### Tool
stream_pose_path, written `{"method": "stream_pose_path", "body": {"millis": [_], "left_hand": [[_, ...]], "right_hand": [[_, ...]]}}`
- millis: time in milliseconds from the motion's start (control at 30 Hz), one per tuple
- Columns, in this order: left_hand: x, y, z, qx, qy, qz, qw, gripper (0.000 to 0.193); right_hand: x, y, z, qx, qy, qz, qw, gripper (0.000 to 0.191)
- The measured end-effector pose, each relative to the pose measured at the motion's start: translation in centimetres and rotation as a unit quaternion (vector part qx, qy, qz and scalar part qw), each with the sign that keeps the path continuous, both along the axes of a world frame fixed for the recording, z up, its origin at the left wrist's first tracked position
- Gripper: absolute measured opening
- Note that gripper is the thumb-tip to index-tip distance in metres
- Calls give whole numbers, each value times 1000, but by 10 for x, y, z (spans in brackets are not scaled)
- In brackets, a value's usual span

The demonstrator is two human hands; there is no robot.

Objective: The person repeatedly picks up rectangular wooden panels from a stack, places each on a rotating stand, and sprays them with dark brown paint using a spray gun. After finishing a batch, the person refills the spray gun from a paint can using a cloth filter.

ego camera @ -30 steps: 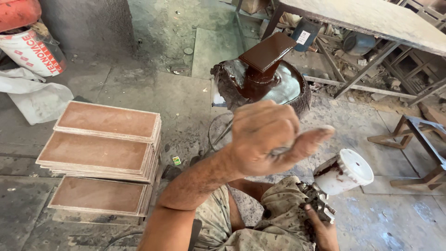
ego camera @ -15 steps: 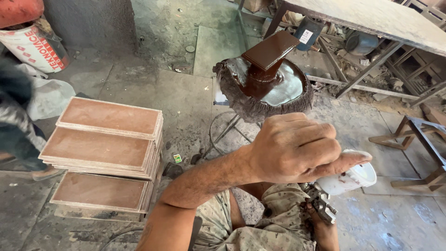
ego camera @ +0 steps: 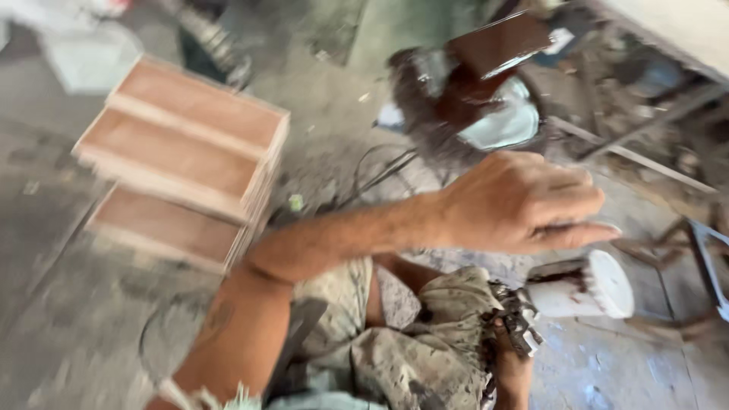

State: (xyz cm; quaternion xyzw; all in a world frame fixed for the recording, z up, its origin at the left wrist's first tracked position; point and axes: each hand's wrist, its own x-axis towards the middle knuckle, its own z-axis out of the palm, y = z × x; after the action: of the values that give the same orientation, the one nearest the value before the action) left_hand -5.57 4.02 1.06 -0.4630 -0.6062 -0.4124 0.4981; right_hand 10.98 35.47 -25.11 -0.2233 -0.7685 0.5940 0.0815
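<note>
Grimy metal spray tool (ego camera: pixel 519 325) sits gripped in the right hand (ego camera: pixel 515 373) at five o'clock. Beyond it the left hand (ego camera: pixel 524 201) hovers empty, fingers loosely curled, just above a white plastic jar (ego camera: pixel 581 287) lying at three o'clock. Farther off, reddish-brown wooden trays (ego camera: pixel 182 156) are stacked at ten o'clock and a dark brown block (ego camera: pixel 497 44) stands at one o'clock.

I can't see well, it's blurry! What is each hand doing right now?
Left hand: raised in the air, fingers loosely curled, holding nothing.
Right hand: low by the knee, gripping a dark spattered tool.
</note>
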Motion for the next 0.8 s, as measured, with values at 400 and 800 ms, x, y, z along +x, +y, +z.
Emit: {"method": "stream_pose_path", "body": {"millis": [400, 800], "left_hand": [[128, -219, -246, 74, -454, 281, 843, 32], [202, -282, -373, 251, -505, 521, 641, 100]], "right_hand": [[-22, 62, -66, -49, -46, 68, 995, 46], [-15, 34, -31, 16, -35, 72, 997, 43]]}}
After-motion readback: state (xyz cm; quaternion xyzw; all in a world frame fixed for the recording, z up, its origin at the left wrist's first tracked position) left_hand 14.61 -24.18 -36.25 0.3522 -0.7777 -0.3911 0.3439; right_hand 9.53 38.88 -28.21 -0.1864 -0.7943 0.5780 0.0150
